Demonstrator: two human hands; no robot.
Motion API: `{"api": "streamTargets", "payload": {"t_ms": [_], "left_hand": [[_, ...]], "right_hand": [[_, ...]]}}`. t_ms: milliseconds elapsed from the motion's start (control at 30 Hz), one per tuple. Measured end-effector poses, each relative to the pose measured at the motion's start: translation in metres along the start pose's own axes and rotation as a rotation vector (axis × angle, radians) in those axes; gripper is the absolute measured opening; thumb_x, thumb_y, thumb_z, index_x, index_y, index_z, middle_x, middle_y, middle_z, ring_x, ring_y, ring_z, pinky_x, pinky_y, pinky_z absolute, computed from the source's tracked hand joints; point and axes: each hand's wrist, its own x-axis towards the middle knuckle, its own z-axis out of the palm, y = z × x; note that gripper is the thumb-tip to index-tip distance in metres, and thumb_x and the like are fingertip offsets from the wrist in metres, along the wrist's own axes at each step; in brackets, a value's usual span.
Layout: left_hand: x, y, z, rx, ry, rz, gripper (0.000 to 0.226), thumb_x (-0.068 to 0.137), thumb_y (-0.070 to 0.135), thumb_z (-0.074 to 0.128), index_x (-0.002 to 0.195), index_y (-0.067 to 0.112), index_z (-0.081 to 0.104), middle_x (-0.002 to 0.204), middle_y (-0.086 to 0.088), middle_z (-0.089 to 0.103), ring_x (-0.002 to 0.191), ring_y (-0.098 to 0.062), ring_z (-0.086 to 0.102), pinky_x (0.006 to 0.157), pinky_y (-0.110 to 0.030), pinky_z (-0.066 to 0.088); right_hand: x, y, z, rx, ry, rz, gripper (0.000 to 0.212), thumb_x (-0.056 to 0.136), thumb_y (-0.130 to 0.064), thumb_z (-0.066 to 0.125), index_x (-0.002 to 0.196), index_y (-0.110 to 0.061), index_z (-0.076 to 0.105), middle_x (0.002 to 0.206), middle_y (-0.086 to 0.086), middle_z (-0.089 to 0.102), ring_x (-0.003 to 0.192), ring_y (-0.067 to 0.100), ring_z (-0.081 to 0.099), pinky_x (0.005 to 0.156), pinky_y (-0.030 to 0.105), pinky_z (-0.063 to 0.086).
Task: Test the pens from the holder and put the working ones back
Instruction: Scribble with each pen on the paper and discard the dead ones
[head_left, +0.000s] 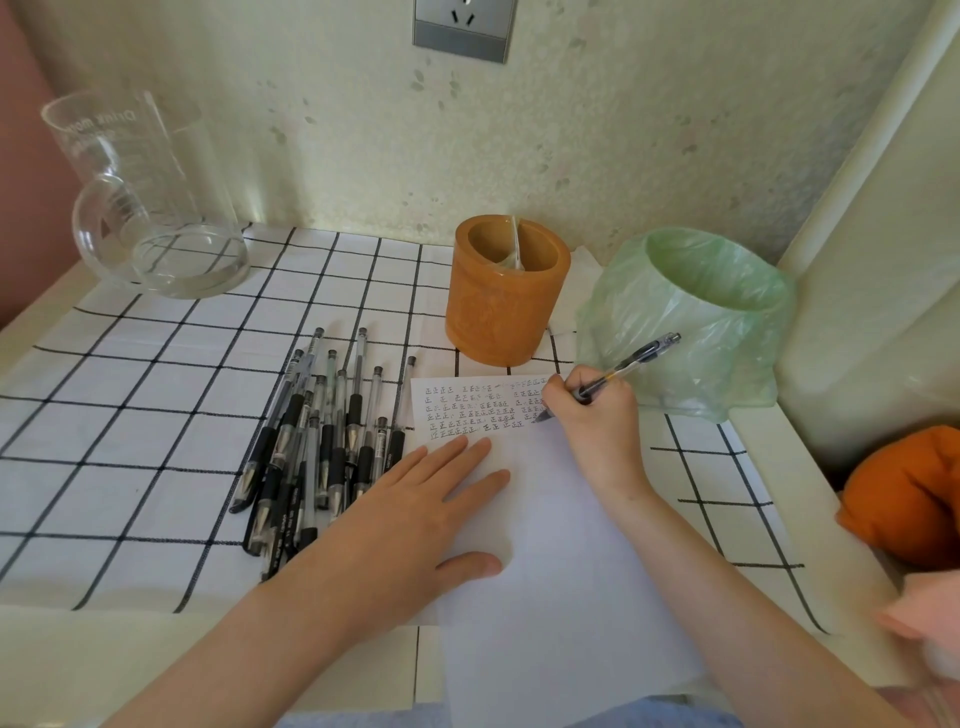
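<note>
The right hand (597, 415) grips a pen (618, 370), tip on the sheet of paper (545, 545) beside rows of marks. The left hand (415, 514) lies flat, fingers straight, on the paper's left edge. A pile of pens (317, 441) lies just left; the orange holder (504, 296) stands behind, open cloth (130, 405) further left.

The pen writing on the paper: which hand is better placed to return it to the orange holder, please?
Right, probably: the right hand grips the pen, and the orange holder stands just beyond it. The left hand lies flat on the paper, steadying it.
</note>
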Motion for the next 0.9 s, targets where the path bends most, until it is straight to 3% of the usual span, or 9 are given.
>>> {"api": "streamTargets", "payload": {"t_ms": [100, 267, 333, 500, 667, 733, 833, 900], "left_hand": [[-0.0001, 0.0002, -0.0008, -0.011, -0.008, -0.004, 0.068, 0.091, 0.062, 0.006, 0.133, 0.026, 0.046, 0.139, 0.000, 0.048, 0.127, -0.018, 0.047, 0.099, -0.040, 0.037], [0.0002, 0.0004, -0.0005, -0.025, -0.022, -0.004, 0.068, 0.091, 0.062, 0.005, 0.134, 0.026, 0.045, 0.140, -0.001, 0.048, 0.127, -0.018, 0.047, 0.099, -0.040, 0.037], [-0.0001, 0.0002, -0.0006, -0.027, -0.028, -0.007, 0.068, 0.091, 0.062, 0.005, 0.134, 0.026, 0.045, 0.140, -0.001, 0.047, 0.127, -0.018, 0.047, 0.099, -0.040, 0.036], [-0.0008, -0.0011, -0.0012, -0.030, -0.051, 0.003, 0.069, 0.091, 0.063, 0.005, 0.135, 0.026, 0.042, 0.141, -0.001, 0.046, 0.129, -0.019, 0.045, 0.100, -0.042, 0.033], [0.0008, -0.0016, -0.0031, -0.115, -0.044, 0.040, 0.076, 0.085, 0.069, 0.001, 0.143, 0.027, 0.027, 0.151, 0.001, 0.021, 0.140, -0.021, 0.020, 0.107, -0.049, 0.012], [0.0012, 0.0001, -0.0055, -0.114, -0.044, 0.035, 0.078, 0.083, 0.071, -0.002, 0.144, 0.030, 0.023, 0.153, 0.002, 0.015, 0.141, -0.019, 0.014, 0.109, -0.046, 0.007], [0.0010, 0.0005, -0.0028, -0.188, -0.051, 0.038, 0.087, 0.071, 0.076, -0.013, 0.146, 0.034, 0.005, 0.151, 0.009, -0.009, 0.141, -0.014, -0.012, 0.108, -0.040, -0.014], [0.0007, 0.0008, -0.0054, -0.118, -0.054, 0.057, 0.083, 0.077, 0.073, -0.008, 0.145, 0.033, 0.015, 0.154, 0.005, 0.004, 0.143, -0.016, 0.004, 0.111, -0.042, -0.001]], "right_hand": [[-0.0001, -0.0012, 0.0004, 0.004, -0.007, -0.002, 0.041, 0.078, 0.002, 0.058, 0.051, -0.012, 0.031, 0.052, 0.001, 0.023, 0.057, 0.016, 0.025, 0.057, 0.030, 0.024], [-0.0005, 0.0013, -0.0001, 0.023, -0.022, 0.021, 0.035, 0.073, -0.008, 0.057, 0.052, -0.003, 0.030, 0.053, 0.010, 0.027, 0.058, 0.016, 0.040, 0.057, 0.029, 0.027], [-0.0008, 0.0000, -0.0001, 0.028, -0.017, 0.019, 0.035, 0.074, -0.010, 0.057, 0.052, -0.002, 0.031, 0.053, 0.012, 0.028, 0.057, 0.015, 0.037, 0.056, 0.028, 0.026], [-0.0009, -0.0019, 0.0010, -0.009, 0.011, -0.012, 0.045, 0.079, 0.004, 0.058, 0.051, -0.017, 0.028, 0.049, -0.008, 0.021, 0.052, 0.007, 0.020, 0.050, 0.022, 0.021], [-0.0002, 0.0002, -0.0001, 0.023, -0.007, 0.008, 0.035, 0.078, -0.005, 0.058, 0.054, 0.002, 0.034, 0.054, 0.016, 0.027, 0.058, 0.016, 0.030, 0.055, 0.028, 0.024], [-0.0011, -0.0006, -0.0001, 0.029, -0.008, 0.011, 0.036, 0.079, -0.001, 0.059, 0.053, 0.000, 0.035, 0.052, 0.008, 0.027, 0.056, 0.015, 0.029, 0.056, 0.028, 0.025], [-0.0013, -0.0005, 0.0003, 0.029, -0.020, 0.008, 0.039, 0.079, 0.004, 0.058, 0.051, -0.005, 0.033, 0.048, -0.006, 0.024, 0.048, 0.006, 0.030, 0.057, 0.028, 0.029], [-0.0014, -0.0014, 0.0005, 0.018, -0.022, 0.006, 0.042, 0.078, 0.005, 0.058, 0.050, -0.011, 0.031, 0.045, -0.009, 0.023, 0.046, 0.004, 0.030, 0.057, 0.027, 0.030]]}}
